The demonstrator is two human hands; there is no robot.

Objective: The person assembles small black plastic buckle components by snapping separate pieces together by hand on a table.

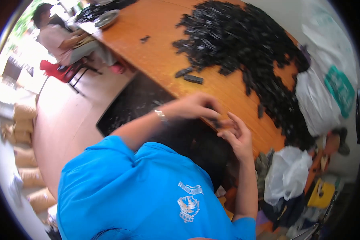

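Note:
Over the near edge of the wooden table (156, 44), both my hands are brought together around a small black piece (217, 123). It is blurred, so its exact kind cannot be made out. My left hand (196, 106), with a metal band on its wrist, pinches it from above. The curled fingers and thumb of my right hand (238, 138) close on it from the other side. Just beyond my left hand lie two black, oblong plastic-looking pieces (193, 79). A big heap of similar shiny black pieces (232, 36) spreads across the table toward the right.
A person (58, 42) sits on a red chair (60, 73) at the far left, near a round metal dish (107, 19). White plastic bags (287, 172) hang and lie at the right. Brown sacks (28, 158) line the left wall. A dark surface (144, 100) lies below my left forearm.

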